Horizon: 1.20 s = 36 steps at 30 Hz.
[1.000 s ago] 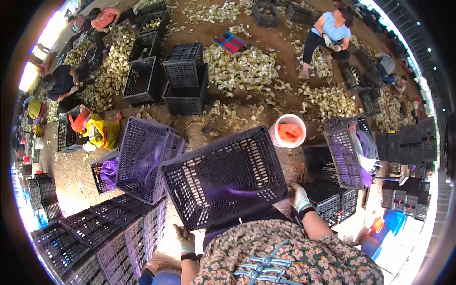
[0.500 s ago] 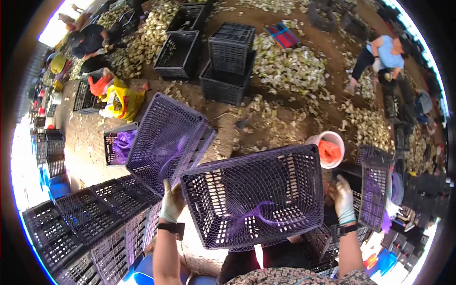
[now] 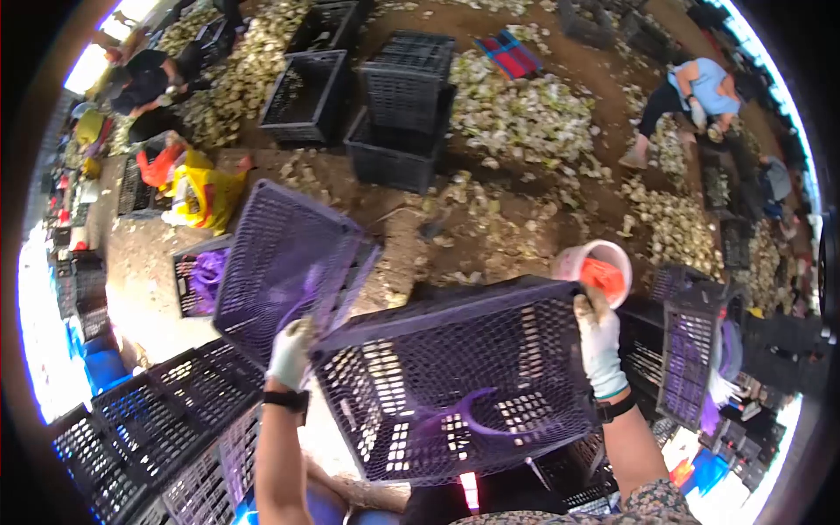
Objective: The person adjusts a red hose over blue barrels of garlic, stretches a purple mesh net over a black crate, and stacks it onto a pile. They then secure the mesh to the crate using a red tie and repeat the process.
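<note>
A black plastic crate [image 3: 455,385] covered with purple netting is tilted in front of my body, its netted side facing me. My right hand [image 3: 600,337], gloved in white, closes on the crate's upper right corner. My left hand [image 3: 293,350], also gloved, is at the crate's upper left, with its fingers curled; the crate's rim beside it and a second netted crate [image 3: 284,254] behind it meet there. A gathered twist of purple net [image 3: 464,416] shows in the middle of the near crate.
Netted crates [image 3: 166,402] stand in a row at lower left. A bucket with orange net [image 3: 597,273] is beyond my right hand. Black crates [image 3: 402,105], a yellow bag [image 3: 206,188] and heaps of pale bulbs [image 3: 525,114] lie ahead. A person [image 3: 704,92] bends at right.
My right hand has moved up and left onto the crate's corner. My left hand has shifted left and slightly up. The near crate has tilted and moved slightly left and down.
</note>
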Available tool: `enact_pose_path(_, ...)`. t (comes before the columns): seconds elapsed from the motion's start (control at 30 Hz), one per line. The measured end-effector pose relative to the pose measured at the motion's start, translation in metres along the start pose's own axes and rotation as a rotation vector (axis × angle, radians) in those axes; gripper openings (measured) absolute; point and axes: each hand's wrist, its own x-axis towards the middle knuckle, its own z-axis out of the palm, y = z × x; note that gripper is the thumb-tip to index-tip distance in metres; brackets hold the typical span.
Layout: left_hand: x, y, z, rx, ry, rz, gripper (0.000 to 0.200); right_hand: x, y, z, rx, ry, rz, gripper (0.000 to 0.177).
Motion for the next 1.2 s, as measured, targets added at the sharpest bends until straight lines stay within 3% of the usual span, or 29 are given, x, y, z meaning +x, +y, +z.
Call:
enact_pose_path(0.07,-0.027,0.056,0.023,0.084,0.152,-0.194,0.035,0.003,-0.003,-0.023,0.015,-0.097,0.048,0.036)
enact_pose_path(0.13,-0.036,0.052,0.032,1.062,0.298,0.233,0.040,0.012,-0.001,-0.034,0.335,-0.198,0.202,0.034)
enact_pose_path(0.2,-0.064,0.104,0.083,1.371,0.374,0.637,0.046,0.014,-0.028,-0.040,0.303,-0.255,0.373,0.034)
enact_pose_path(0.23,-0.063,0.123,0.104,1.297,0.398,0.716,0.047,0.021,-0.030,-0.043,0.310,-0.250,0.372,0.034)
enact_pose_path(0.27,-0.058,0.138,0.125,1.268,0.395,0.660,0.044,0.027,-0.031,-0.047,0.447,-0.362,0.431,0.033)
enact_pose_path(0.3,-0.053,0.152,0.147,1.150,0.264,0.676,0.041,0.030,-0.030,-0.050,0.584,-0.475,0.487,0.033)
enact_pose_path(0.37,-0.041,0.156,0.199,0.804,-0.189,0.611,0.051,0.038,-0.017,-0.050,0.632,-0.490,0.492,0.031)
enact_pose_path(0.4,-0.041,0.142,0.224,0.971,-0.318,0.653,0.065,0.045,-0.008,-0.051,0.672,-0.507,0.497,0.030)
enact_pose_path(0.43,-0.050,0.136,0.247,0.884,-0.541,0.606,0.078,0.050,0.001,-0.053,0.781,-0.550,0.428,0.036)
enact_pose_path(0.47,-0.062,0.125,0.270,0.936,-0.646,0.677,0.082,0.054,-0.007,-0.049,0.785,-0.550,0.422,0.036)
enact_pose_path(0.5,-0.074,0.118,0.284,1.167,-0.566,0.759,0.080,0.059,-0.013,-0.040,0.672,-0.333,0.491,0.031)
enact_pose_path(0.53,-0.074,0.108,0.285,1.078,-0.551,0.874,0.076,0.062,-0.015,-0.036,0.556,-0.119,0.559,0.026)
enact_pose_path(0.57,-0.076,0.105,0.283,1.054,-0.560,0.867,0.075,0.068,-0.005,-0.043,0.623,-0.229,0.514,0.028)
enact_pose_path(0.7,-0.076,0.098,0.277,1.017,-0.585,0.885,0.076,0.081,0.036,-0.036,0.582,-0.302,0.500,0.030)
enact_pose_path(0.73,-0.076,0.096,0.278,0.990,-0.595,0.906,0.078,0.085,0.074,-0.025,0.526,-0.304,0.292,0.029)
enact_pose_path(0.77,-0.081,0.101,0.282,1.031,-0.643,0.770,0.084,0.085,0.092,-0.018,0.582,-0.298,0.369,0.029)
enact_pose_path(0.8,-0.080,0.103,0.283,1.037,-0.644,0.772,0.084,0.084,0.102,-0.013,0.638,-0.293,0.445,0.028)
enact_pose_path(0.87,-0.083,0.108,0.282,1.064,-0.545,0.980,0.089,0.082,0.108,-0.012,0.617,-0.282,0.424,0.027)
enact_pose_path(0.9,-0.088,0.112,0.270,1.048,-0.476,0.967,0.094,0.084,0.108,-0.011,0.591,-0.276,0.396,0.025)
enact_pose_path(0.93,-0.090,0.113,0.250,0.934,-0.288,1.075,0.098,0.081,0.102,-0.014,0.599,-0.294,0.394,0.025)
enact_pose_path(1.0,-0.101,0.093,0.182,0.848,0.149,0.874,0.098,0.061,0.068,-0.032,0.515,-0.240,0.396,0.028)
enact_pose_path(1.03,-0.109,0.076,0.147,0.615,0.240,0.669,0.098,0.047,0.042,-0.051,-0.087,-0.278,-0.013,0.032)
enact_pose_path(1.07,-0.126,0.053,0.107,0.558,0.298,0.440,0.096,0.038,0.070,-0.064,0.270,-0.372,0.073,0.039)
enact_pose_path(1.13,-0.184,-0.019,0.041,0.563,0.125,0.015,0.091,-0.027,0.063,-0.081,1.171,-0.396,0.686,0.049)
enact_pose_path(1.2,-0.224,-0.085,0.032,0.515,-0.070,-0.101,0.087,-0.085,0.039,-0.100,0.175,-0.741,0.204,0.069)
